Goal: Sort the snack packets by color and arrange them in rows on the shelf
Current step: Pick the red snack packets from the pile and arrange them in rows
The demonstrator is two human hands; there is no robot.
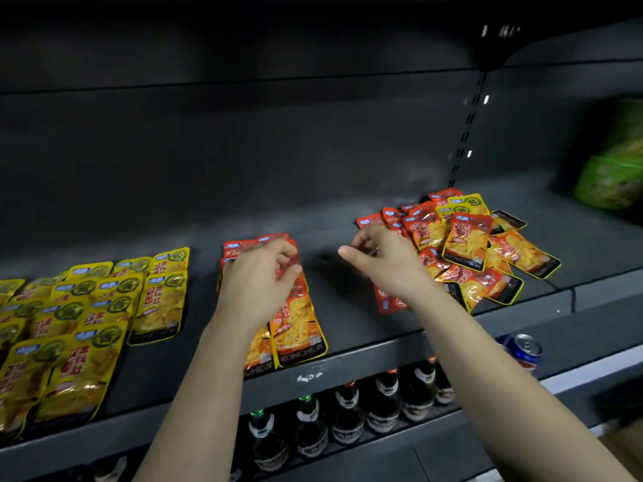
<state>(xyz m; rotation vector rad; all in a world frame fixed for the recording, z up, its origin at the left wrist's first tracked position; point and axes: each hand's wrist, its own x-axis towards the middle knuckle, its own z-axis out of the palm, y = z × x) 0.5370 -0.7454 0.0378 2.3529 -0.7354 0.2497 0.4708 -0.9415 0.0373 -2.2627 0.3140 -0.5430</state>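
Here left hand (pixel 257 276) rests loosely curled on red packets (pixel 299 328) — right hand (pixel 386 262) half-curled over pile (pixel 466 238), hold unclear.

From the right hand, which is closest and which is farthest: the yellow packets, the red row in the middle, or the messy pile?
1. The messy pile, on the right, just beside the right hand.
2. The red row, in the middle, to that hand's left.
3. The yellow packets, far over on the left.
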